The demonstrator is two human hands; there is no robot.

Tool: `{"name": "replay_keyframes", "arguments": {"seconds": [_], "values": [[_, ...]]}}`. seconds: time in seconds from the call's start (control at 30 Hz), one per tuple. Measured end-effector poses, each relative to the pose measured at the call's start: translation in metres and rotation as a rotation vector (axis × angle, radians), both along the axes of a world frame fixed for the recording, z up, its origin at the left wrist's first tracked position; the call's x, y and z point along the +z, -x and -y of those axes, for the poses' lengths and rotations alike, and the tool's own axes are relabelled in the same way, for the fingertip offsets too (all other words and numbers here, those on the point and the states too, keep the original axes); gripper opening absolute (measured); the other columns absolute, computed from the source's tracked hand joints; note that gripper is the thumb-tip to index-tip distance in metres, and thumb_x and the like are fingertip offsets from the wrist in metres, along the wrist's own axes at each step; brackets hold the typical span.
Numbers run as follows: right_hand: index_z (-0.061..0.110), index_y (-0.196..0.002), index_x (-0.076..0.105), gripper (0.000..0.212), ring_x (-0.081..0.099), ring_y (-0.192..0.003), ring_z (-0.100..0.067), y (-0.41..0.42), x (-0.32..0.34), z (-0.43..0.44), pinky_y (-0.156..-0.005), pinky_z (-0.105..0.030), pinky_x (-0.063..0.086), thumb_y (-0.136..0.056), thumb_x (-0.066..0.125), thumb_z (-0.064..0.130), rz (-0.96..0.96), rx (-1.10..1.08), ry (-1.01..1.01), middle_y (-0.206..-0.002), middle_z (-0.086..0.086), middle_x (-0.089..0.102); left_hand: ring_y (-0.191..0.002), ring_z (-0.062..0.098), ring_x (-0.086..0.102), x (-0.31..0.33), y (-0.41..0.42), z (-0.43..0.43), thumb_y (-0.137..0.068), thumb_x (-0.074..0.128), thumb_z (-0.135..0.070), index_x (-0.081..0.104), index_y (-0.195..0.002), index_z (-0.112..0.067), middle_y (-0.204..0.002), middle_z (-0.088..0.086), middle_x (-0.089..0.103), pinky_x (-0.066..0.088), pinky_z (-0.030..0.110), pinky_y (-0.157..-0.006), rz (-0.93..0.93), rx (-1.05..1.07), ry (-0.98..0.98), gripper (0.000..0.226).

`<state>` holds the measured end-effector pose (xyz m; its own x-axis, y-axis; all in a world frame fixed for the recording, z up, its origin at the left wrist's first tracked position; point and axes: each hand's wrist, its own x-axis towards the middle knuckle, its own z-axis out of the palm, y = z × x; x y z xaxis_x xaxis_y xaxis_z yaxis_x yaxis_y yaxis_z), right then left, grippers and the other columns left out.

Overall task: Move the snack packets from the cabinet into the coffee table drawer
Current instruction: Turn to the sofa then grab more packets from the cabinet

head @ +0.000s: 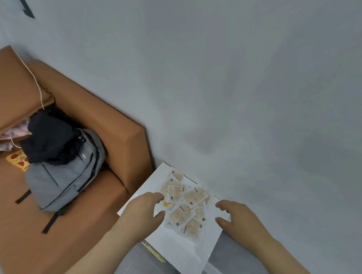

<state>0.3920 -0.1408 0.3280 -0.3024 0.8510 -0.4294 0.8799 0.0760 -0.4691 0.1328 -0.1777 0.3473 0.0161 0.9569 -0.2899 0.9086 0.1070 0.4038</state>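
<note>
Lying at mixed angles, snack packets point(186, 207) in drawer point(182, 252), left hand point(144, 212), right hand point(236, 217) spread

The person's two forearms are bare, and both show in the lower part of the frame. The left forearm point(94, 252), at the lower left, looks broad near the camera and narrows toward the wrist. It ends in the left grip point(144, 210), a bare hand with rounded fingers and a thick thumb. The right forearm point(282, 255), at the lower right, shows a shorter stretch and ends in the right grip point(239, 219), likewise bare. Nails and fine skin detail are too blurred to tell.
</note>
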Motion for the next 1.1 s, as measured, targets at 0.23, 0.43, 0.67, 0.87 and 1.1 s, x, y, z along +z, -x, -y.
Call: {"name": "replay_keyframes", "arguments": {"seconds": [0.23, 0.43, 0.67, 0.87, 1.1], "values": [[0.027, -0.137, 0.045, 0.044, 0.048, -0.122, -0.007, 0.013, -0.054, -0.038, -0.098, -0.018, 0.035, -0.095, 0.051, 0.035, 0.058, -0.065, 0.104, -0.134, 0.009, 0.052, -0.117, 0.009, 0.053, -0.070, 0.015, -0.059, -0.093, 0.050, -0.038, 0.047, -0.134, -0.026, -0.132, -0.010, 0.053, 0.039, 0.019, -0.094, 0.001, -0.032, 0.086, 0.043], [0.026, -0.140, 0.041, 0.045, 0.049, -0.121, -0.010, 0.028, -0.118, -0.059, -0.097, -0.019, 0.036, -0.096, 0.048, 0.035, 0.151, -0.125, 0.152, -0.136, 0.007, 0.050, -0.118, 0.012, 0.053, -0.145, 0.029, -0.097, -0.092, 0.049, -0.046, 0.041, -0.138, -0.026, -0.135, -0.007, 0.051, 0.043, 0.023, -0.097, -0.018, -0.056, 0.197, 0.051], [0.024, -0.141, 0.040, 0.047, 0.047, -0.125, -0.011, 0.039, -0.203, -0.081, -0.098, -0.020, 0.036, -0.096, 0.048, 0.037, 0.209, -0.183, 0.167, -0.139, 0.004, 0.048, -0.105, 0.016, 0.059, -0.230, 0.043, -0.132, -0.087, 0.055, -0.053, 0.047, -0.129, -0.022, -0.123, 0.000, 0.056, 0.050, 0.027, -0.083, -0.078, -0.044, 0.240, 0.053], [0.022, -0.140, 0.041, 0.049, 0.046, -0.126, -0.014, 0.048, -0.267, -0.102, -0.100, -0.025, 0.038, -0.095, 0.050, 0.039, 0.229, -0.221, 0.135, -0.140, 0.002, 0.045, -0.096, 0.017, 0.057, -0.299, 0.049, -0.161, -0.078, 0.063, -0.058, 0.046, -0.124, -0.020, -0.115, 0.002, 0.057, 0.047, 0.026, -0.073, -0.121, -0.007, 0.232, 0.062], [0.017, -0.133, 0.044, 0.051, 0.054, -0.110, -0.021, 0.057, -0.319, -0.122, -0.085, -0.029, 0.043, -0.091, 0.055, 0.043, 0.288, -0.320, 0.146, -0.124, -0.004, 0.052, -0.085, 0.016, 0.053, -0.354, 0.052, -0.189, -0.067, 0.066, -0.069, 0.046, -0.107, -0.015, -0.098, 0.002, 0.054, 0.050, 0.029, -0.070, -0.233, 0.031, 0.170, 0.070]]}}
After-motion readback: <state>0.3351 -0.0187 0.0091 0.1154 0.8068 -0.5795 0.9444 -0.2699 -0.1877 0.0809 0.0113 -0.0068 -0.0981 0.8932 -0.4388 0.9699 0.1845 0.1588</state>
